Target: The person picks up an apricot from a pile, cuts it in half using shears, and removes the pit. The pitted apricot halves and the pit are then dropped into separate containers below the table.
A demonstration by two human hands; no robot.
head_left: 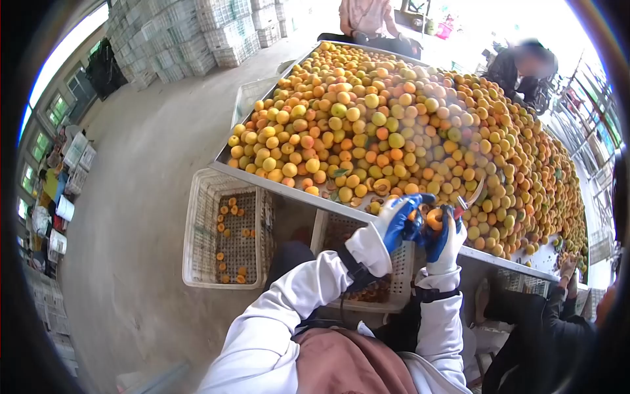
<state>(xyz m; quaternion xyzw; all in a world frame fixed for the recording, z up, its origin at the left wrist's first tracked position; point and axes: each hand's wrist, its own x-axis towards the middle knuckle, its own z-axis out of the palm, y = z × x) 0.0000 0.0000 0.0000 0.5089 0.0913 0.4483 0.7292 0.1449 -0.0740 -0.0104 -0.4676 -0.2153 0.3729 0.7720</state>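
Both my hands wear blue-and-white gloves and meet over the near edge of the metal table (295, 192). The fingers of my left hand (399, 224) close around an orange apricot piece, mostly hidden by the glove. In my right hand (447, 238) is a knife with a red handle (461, 205) and a curved blade (478, 192) pointing up and away. An opened apricot (434, 219) shows its hollow between the two hands, against the right fingers. Just beyond lies a large heap of whole apricots (394, 125), with some cut halves (381, 186) near the edge.
Below the table edge stands a white crate (189, 243) holding several apricot halves. Another crate (400, 279) with dark reddish bits is beneath my arms. Co-workers sit at the far side (369, 20) and right (525, 65); another's hands (569, 268) work near right. Stacked crates (177, 39) stand behind.
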